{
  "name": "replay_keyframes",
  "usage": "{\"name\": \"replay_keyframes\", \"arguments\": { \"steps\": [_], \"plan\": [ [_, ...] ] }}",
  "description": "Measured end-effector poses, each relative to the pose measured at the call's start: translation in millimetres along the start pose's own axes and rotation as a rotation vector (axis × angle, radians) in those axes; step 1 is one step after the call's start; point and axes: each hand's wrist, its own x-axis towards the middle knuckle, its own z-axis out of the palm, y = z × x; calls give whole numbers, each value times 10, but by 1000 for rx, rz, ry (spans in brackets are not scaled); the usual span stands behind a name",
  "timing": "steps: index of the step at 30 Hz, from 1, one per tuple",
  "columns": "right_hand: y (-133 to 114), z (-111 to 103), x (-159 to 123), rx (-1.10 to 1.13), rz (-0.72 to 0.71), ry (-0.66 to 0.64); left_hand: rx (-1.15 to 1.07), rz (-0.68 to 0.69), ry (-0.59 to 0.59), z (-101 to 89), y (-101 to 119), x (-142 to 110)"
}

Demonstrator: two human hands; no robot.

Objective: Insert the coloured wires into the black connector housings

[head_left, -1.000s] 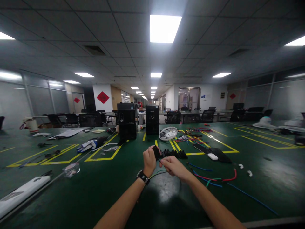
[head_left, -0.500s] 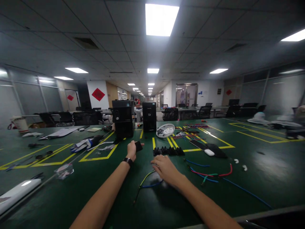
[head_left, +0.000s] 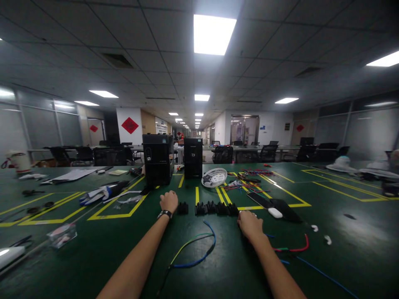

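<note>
The left hand (head_left: 169, 202) is seen from its back, with the fingers bent down and mostly hidden; whether anything is pinched cannot be told. A lone black block (head_left: 183, 208) is found just beside it, on its right; whether the two are touching cannot be made out. The right hand (head_left: 250, 224) is likewise turned back-up, its fingertips hidden, so its grip cannot be told either.

Between the hands, a row of black blocks (head_left: 216, 208) is set out on the green surface (head_left: 93, 257), its long axis laid left to right across the view. The row's right end is placed close to the right hand, just to its left and slightly beyond, while its left end is parted from the lone block by a small gap. By distance, the lone block is best reached by the left hand, the row's right end by the right.

Nearer the camera, looped wires (head_left: 196, 263) are spread between the forearms. Beyond the right hand, a white case (head_left: 275, 213) is seen
</note>
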Motion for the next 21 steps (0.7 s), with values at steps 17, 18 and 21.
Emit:
{"name": "replay_keyframes", "arguments": {
  "steps": [17,18,21],
  "plan": [
    [-602,287,-94,631,-402,153,203,581,-431,353,290,-665],
    [-621,297,-98,671,-414,144,163,580,-435,347,283,-727],
    [-651,288,-91,826,-433,109,-138,463,-425,358,297,-861]
  ]
}}
